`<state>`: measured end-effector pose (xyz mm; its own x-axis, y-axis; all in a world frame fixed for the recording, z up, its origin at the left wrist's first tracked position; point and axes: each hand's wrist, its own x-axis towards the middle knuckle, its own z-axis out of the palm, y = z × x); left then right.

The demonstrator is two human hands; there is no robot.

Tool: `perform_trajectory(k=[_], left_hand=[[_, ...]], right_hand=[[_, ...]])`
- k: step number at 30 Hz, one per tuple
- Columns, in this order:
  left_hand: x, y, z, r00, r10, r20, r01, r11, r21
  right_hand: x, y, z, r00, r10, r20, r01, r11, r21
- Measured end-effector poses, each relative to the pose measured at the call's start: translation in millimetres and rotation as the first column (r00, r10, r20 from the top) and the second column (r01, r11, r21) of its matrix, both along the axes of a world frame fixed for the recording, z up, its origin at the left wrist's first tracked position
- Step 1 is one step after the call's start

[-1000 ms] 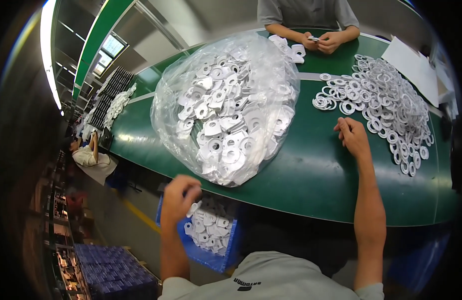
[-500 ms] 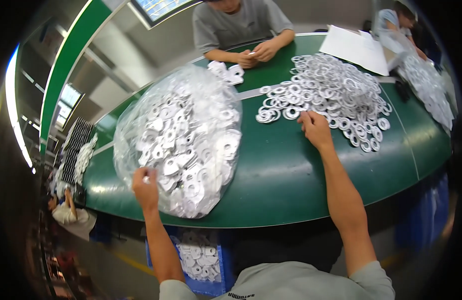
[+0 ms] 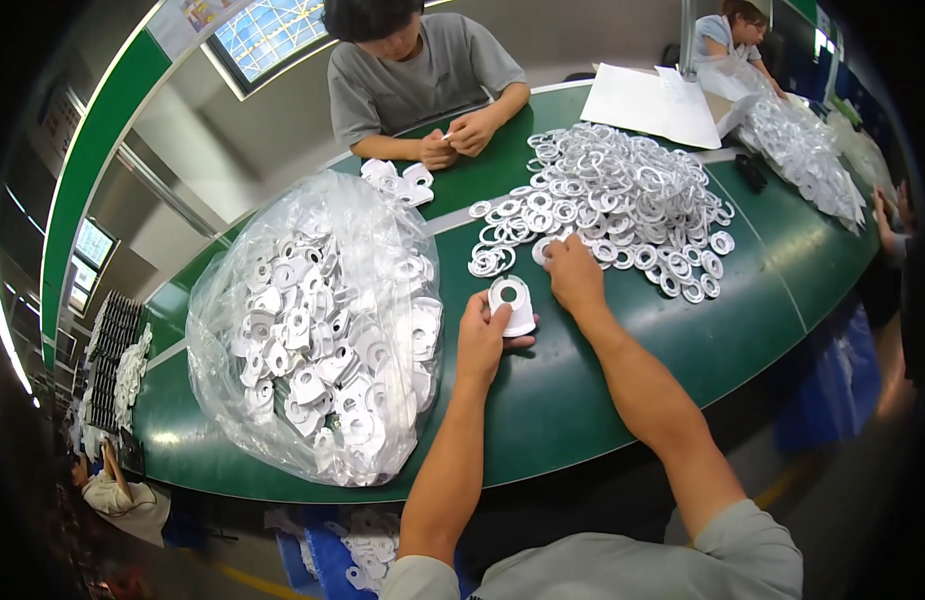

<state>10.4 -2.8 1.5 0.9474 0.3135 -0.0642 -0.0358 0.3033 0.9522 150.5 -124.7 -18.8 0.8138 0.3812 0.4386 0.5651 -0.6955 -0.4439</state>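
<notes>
My left hand (image 3: 482, 338) grips a white plastic plate with a round hole (image 3: 520, 322), thumb on its face and fingers behind it. Close by on the right, my right hand (image 3: 578, 275) pinches a white ring (image 3: 540, 250) at the near edge of the ring pile. That heap of white rings (image 3: 623, 185) spreads over the green table (image 3: 573, 400). To the left lies a clear plastic bag (image 3: 218, 330), open at the top, full of white plates (image 3: 313, 385) like the held one.
Across the table a person in grey (image 3: 423, 85) holds a small white piece beside several white plates (image 3: 398, 182). White sheets (image 3: 653, 105) and another filled clear bag (image 3: 803, 150) lie at the far right. Below the table edge stands a blue bin (image 3: 328, 560) with white parts.
My left hand has moved right from the bag to the ring pile, now showing a plate in its grip. My right hand has taken a ring at the pile's edge. The view has shifted.
</notes>
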Motion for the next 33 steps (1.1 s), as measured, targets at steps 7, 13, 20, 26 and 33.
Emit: perform_trajectory(k=[7,13,20,26,33], left_hand=[[-4,5,3,0.999,-0.046,-0.019,0.047,0.997,0.055],[-6,5,1,0.999,0.001,-0.052,0.005,0.992,0.124],[-11,4,-1,0.996,-0.084,-0.024,0.086,0.993,0.087],[-9,5,4,0.997,-0.073,-0.018,0.072,0.996,-0.051],[-8,17,15,0.983,0.185,-0.009,-0.182,0.954,-0.238]], right_hand=[[-1,-14,26,0.953,0.288,0.095,-0.300,0.845,0.444],[-36,-16,37,0.280,0.781,-0.558,-0.074,0.597,0.799],[-50,-13,50,0.609,0.528,-0.591,-0.127,0.801,0.585],[-49,-10,45,0.892,0.367,-0.263,-0.235,0.874,0.425],[-32,-36,52,0.878,0.378,-0.293,-0.307,0.915,0.262]])
